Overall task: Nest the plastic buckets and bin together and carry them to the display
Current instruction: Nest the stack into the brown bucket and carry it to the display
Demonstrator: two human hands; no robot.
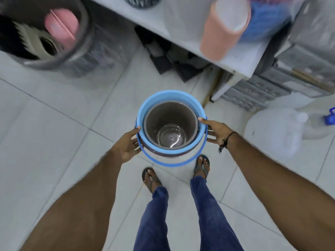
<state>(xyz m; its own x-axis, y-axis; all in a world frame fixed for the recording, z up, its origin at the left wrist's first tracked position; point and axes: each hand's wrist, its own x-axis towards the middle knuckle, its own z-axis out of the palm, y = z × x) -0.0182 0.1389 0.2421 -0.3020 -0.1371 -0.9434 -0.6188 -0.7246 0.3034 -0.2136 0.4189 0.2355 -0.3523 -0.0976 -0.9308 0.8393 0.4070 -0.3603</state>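
Observation:
A nested stack hangs in front of me above the tiled floor. A brown bin (154, 116) sits inside a light blue bucket (145, 104), and a dark rim of another bucket (174, 154) shows just beneath. The blue handle (170, 164) hangs down toward me. My left hand (129, 144) grips the stack's left side, thumb on the blue rim. My right hand (216, 131) grips the right side, thumb on the rim too. The lower walls of the stack are hidden.
A large grey bin (59, 57) with pink and white goods stands at the far left. A white shelf (183, 31) carries a peach cylinder (221, 31) and blue ware. Grey crates (262, 91) and a clear water jug (277, 131) sit at the right.

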